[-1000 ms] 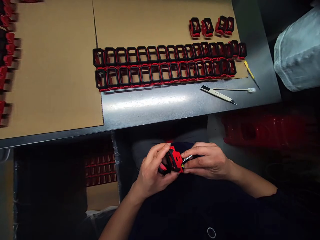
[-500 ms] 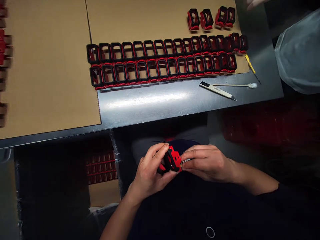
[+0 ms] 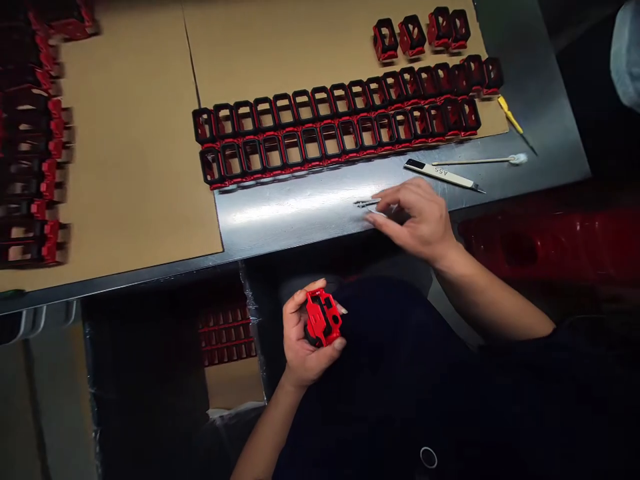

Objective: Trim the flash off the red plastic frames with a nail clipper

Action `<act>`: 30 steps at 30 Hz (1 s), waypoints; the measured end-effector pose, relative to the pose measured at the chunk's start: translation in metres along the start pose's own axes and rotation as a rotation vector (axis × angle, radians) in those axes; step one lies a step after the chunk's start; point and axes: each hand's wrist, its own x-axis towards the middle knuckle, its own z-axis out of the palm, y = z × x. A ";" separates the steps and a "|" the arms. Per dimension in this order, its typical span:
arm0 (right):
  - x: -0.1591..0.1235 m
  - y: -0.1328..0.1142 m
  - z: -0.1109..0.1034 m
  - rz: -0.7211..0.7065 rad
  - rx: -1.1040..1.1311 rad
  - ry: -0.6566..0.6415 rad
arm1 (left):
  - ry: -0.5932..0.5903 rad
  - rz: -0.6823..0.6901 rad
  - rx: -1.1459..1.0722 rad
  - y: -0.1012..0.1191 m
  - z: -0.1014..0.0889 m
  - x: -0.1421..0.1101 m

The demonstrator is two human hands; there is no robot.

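Observation:
My left hand (image 3: 306, 333) is wrapped round a red-and-black plastic frame part (image 3: 323, 317) below the table edge. The part's red side, with slots and a round hole, faces up. Just over the metal tabletop, my right hand (image 3: 413, 217) has thumb and fingers about a small metal tool (image 3: 367, 203) with two slim arms. Its tip points left; I cannot make out its exact kind or whether it touches the table. Behind that hand lie a white-handled craft knife (image 3: 443, 175) marked A55 and a cotton swab (image 3: 480, 161).
Two long rows of black-and-red frames (image 3: 310, 143) stand on cardboard (image 3: 130, 147), with several more (image 3: 413, 37) behind. Others (image 3: 37, 180) fill the left side. A yellow-handled tool (image 3: 515, 121) lies right. Below the table, a cardboard-lined container (image 3: 235, 387) holds more frames.
My right hand has moved up from the frame part to above the tabletop, carrying the metal tool. My left hand has turned the part so its red side shows. The view has shifted.

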 end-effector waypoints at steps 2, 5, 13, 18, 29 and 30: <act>0.011 0.021 0.013 0.075 -0.119 -0.038 | 0.029 -0.004 0.016 0.002 0.001 -0.002; 0.018 0.026 0.021 0.119 -0.189 -0.020 | 0.070 -0.016 0.087 0.002 0.001 -0.006; -0.015 -0.065 -0.007 0.312 0.487 -0.387 | 0.073 0.090 0.279 -0.008 -0.005 -0.010; -0.032 -0.090 0.000 0.541 0.750 -0.724 | 0.072 0.364 0.483 -0.008 -0.009 -0.003; -0.033 -0.093 0.007 0.578 0.822 -0.705 | 0.015 0.523 0.637 -0.001 -0.014 0.000; -0.033 -0.093 0.007 0.574 0.823 -0.707 | 0.011 0.523 0.638 -0.001 -0.014 0.000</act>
